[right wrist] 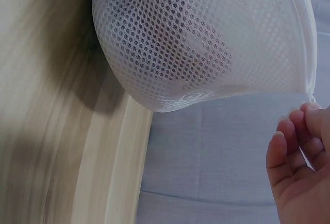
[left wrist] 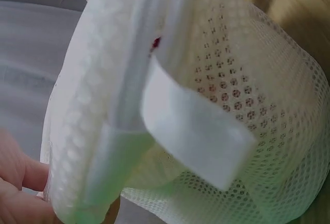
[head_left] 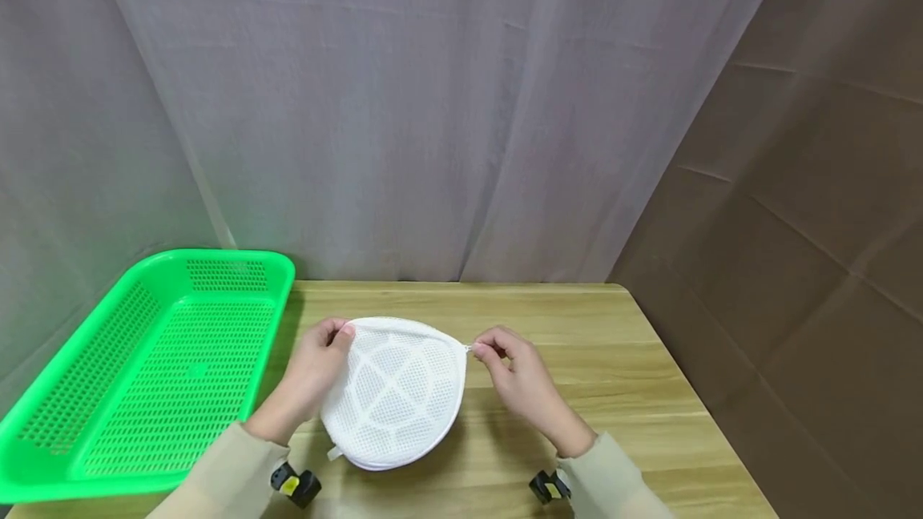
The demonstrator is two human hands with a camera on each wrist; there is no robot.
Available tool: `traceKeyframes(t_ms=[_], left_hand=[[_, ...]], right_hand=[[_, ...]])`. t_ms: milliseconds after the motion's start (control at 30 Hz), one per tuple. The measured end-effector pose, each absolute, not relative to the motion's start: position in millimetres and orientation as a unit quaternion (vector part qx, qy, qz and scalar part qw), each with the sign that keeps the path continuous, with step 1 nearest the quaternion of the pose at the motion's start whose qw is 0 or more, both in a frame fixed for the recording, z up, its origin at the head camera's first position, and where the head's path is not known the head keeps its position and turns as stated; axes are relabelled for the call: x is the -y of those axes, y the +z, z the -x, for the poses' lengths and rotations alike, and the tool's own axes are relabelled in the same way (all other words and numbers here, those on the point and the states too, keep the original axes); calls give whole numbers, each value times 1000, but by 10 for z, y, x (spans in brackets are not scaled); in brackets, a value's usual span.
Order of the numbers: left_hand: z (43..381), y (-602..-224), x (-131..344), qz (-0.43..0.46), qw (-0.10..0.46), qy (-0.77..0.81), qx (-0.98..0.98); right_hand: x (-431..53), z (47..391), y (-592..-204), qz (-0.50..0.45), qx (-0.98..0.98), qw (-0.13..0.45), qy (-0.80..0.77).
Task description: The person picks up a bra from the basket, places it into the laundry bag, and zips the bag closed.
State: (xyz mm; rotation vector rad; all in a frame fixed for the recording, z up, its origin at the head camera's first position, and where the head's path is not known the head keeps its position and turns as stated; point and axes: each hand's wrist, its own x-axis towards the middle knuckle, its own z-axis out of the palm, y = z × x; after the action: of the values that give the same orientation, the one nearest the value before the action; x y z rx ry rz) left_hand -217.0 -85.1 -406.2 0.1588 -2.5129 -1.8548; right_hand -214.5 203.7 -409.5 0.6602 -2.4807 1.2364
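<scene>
A white mesh laundry bag (head_left: 392, 391), rounded and bulging, is held over the wooden table. My left hand (head_left: 317, 363) pinches its upper left edge between thumb and fingers. At the bag's right corner my right hand (head_left: 515, 367) pinches the small zipper pull (head_left: 469, 348). In the right wrist view the mesh (right wrist: 154, 33) shows something dark inside, its kind hidden by the netting. A white fabric tab (left wrist: 196, 126) sticks out beside the zipper edge in the left wrist view, with a small dark red spot near it.
To the left stands a green plastic basket (head_left: 277, 319) with perforated sides and floor. The wooden table (head_left: 577, 311) runs back to a grey curtain (head_left: 404, 142), and a brown cloth wall (head_left: 793, 263) rises along its right side.
</scene>
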Motion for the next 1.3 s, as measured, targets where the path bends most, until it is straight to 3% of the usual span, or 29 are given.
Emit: traceKeyframes(t_ms=[167, 367, 600, 1300], left_hand=[[2182, -4028, 833, -42, 8, -591, 805], [2202, -3943, 768, 40, 4, -560, 827], [2213, -3884, 691, 107, 40, -477, 872], [2128, -3923, 493, 166, 43, -410, 896]], right_hand=[[-2010, 2200, -4092, -213, 862, 149, 436], [-1958, 2272, -4091, -181, 853, 142, 468], [-1873, 2256, -4029, -177, 840, 141, 493], [-1692, 2235, -4112, -237, 850, 114, 457]])
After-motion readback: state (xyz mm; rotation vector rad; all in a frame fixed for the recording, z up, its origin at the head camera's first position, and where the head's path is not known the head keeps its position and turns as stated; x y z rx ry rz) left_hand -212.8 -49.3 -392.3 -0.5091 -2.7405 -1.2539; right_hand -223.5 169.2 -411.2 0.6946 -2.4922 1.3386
